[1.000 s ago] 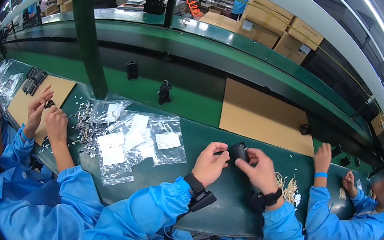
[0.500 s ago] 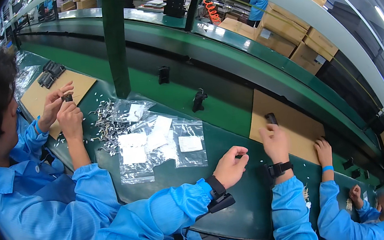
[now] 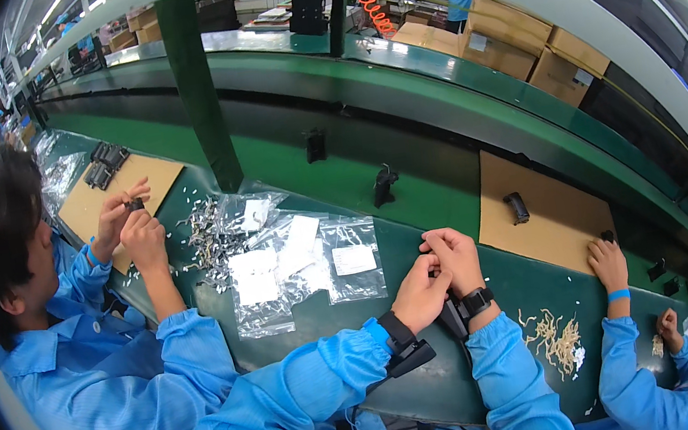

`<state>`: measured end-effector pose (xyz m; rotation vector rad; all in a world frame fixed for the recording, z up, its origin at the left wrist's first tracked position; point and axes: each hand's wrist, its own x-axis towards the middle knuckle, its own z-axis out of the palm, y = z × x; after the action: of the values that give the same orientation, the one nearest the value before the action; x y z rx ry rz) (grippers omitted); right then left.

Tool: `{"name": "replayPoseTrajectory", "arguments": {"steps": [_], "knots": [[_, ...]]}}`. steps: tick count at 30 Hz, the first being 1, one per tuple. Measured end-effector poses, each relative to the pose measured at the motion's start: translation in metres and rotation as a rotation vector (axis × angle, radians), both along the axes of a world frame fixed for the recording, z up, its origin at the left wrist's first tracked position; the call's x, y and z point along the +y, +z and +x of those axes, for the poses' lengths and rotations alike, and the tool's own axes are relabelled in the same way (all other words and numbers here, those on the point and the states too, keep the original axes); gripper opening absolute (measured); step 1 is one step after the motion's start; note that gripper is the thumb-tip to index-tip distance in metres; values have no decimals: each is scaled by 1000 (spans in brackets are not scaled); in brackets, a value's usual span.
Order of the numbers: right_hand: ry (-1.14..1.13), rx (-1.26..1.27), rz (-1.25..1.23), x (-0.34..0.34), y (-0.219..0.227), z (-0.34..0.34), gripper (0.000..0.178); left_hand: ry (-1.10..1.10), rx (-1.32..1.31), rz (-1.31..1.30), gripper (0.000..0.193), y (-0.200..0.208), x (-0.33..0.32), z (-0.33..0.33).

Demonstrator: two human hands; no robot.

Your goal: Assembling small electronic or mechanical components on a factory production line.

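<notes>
Looking at head view only, one camera.
Change vs 0.5 s ago: right hand (image 3: 459, 258) was out on brown cardboard sheet (image 3: 540, 217), now it is back just beside left hand (image 3: 421, 292), both meet over green bench (image 3: 440, 379). Small black part (image 3: 517, 207) now lies alone on that sheet.
Change vs 1.0 s ago: hands are together again as then, but no black part is seen between them now.
Left hand: fingers curled, pinching sth very small at the fingertips; black wrist strap w/ clip below it.
Right hand: fingers bent over the left fingertips, touching them; black watch on wrist. Held item: too small and covered by fingers, I cannot tell what it is.
Hidden / cut off: co-worker at right is cut by the rim, only arms and part of head show. Lens bends the conveyor edges.
Clear plastic bags (image 3: 302, 261): lie flat, left of the hands, overlapping, each w/ white rectangular label.
Small metal parts (image 3: 207, 240): scattered heap, just beside the bags, near co-worker at left.
Pale loose pieces (image 3: 554, 339): small pile on bench, right of right forearm.
Brown cartons (image 3: 532, 44): stacked behind the far shelf, upper right, white labels on sides.
Orange coiled hose (image 3: 374, 10): hangs top centre.
</notes>
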<state>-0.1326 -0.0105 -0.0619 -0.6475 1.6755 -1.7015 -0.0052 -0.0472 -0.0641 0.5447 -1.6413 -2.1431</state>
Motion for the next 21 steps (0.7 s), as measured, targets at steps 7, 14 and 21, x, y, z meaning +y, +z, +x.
{"name": "replayPoseTrajectory", "arguments": {"steps": [7, 14, 21], "knots": [[-6, 335, 45, -4, -16, -12, 21, 6, -44, 83, 37, 6, -3, -1], [-14, 320, 40, 3, -9, -13, 22, -22, -23, 67, 35, 0, 0, -4], [50, 325, 24, -3, -3, -9, 19, -13, -46, 72, 36, 4, -7, 5]]}}
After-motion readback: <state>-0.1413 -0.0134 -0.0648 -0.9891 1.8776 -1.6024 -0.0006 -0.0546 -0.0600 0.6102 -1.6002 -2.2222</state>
